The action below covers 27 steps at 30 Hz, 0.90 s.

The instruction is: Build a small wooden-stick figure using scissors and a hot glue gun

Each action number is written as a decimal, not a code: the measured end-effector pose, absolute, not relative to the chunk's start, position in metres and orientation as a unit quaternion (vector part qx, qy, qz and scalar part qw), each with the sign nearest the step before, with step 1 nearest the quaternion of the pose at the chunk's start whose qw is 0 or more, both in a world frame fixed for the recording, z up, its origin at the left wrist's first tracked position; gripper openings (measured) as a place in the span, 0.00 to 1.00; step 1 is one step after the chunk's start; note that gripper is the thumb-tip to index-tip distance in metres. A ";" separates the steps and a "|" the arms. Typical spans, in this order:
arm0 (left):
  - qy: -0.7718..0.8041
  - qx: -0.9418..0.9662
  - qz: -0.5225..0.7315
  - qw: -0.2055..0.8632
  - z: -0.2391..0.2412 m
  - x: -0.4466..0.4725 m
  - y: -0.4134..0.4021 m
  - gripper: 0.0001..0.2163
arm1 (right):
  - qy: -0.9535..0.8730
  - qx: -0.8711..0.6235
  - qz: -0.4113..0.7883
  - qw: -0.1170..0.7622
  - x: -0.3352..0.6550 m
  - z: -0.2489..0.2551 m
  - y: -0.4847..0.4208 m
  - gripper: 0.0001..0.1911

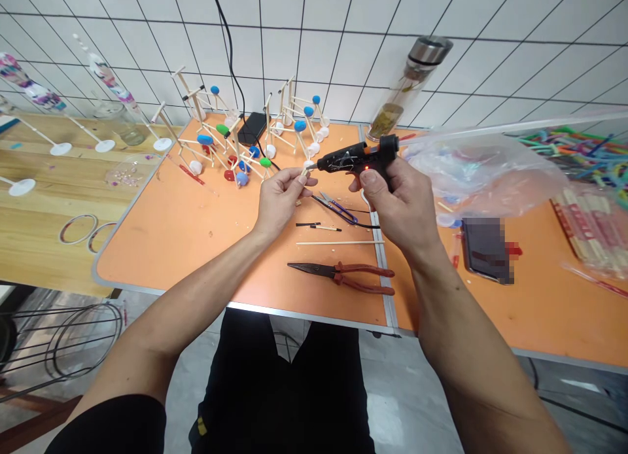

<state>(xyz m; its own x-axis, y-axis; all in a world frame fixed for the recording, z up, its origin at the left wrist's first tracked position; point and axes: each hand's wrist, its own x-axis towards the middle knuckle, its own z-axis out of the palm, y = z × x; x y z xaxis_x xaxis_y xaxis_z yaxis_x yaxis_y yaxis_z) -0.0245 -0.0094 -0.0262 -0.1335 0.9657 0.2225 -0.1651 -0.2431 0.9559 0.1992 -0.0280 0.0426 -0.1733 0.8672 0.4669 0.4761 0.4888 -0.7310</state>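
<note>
My right hand (397, 205) grips a black hot glue gun (356, 157) above the orange table (186, 231), its nozzle pointing left. My left hand (279, 195) pinches a small wooden stick piece (305, 171) right at the nozzle tip, fingers closed on it. Below my hands lie small scissors (336, 207), a thin wooden stick (338, 243) and red-handled pliers (346, 275).
Stick models with coloured and white caps (245, 143) stand at the back of the table. A glass bottle (409, 87), a clear plastic bag (471, 169), a dark phone (485, 248), coloured straws (583, 150) and packs of sticks (593, 228) are on the right. A wooden table (44, 192) stands at left.
</note>
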 end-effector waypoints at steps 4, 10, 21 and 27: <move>0.425 0.473 0.624 0.455 -0.025 -0.024 -0.010 0.15 | -0.736 -0.462 0.209 0.448 0.199 0.044 -0.029 0.29; 0.426 0.480 0.619 0.454 -0.025 -0.024 -0.010 0.15 | -0.742 -0.458 0.200 0.446 0.200 0.044 -0.029 0.28; 0.396 0.481 0.635 0.457 -0.030 -0.025 -0.008 0.18 | -0.748 -0.429 0.189 0.470 0.201 0.040 -0.023 0.28; 0.394 0.480 0.634 0.461 -0.029 -0.025 -0.008 0.17 | -0.748 -0.431 0.184 0.470 0.202 0.039 -0.023 0.27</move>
<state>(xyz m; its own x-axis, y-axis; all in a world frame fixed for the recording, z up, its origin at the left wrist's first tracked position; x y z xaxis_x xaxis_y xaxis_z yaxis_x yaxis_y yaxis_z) -0.0246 -0.0078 -0.0293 -0.1151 0.9625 0.2456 -0.2062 -0.2650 0.9419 0.2017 -0.0228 0.0390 -0.1863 0.8176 0.5448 0.4720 0.5608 -0.6802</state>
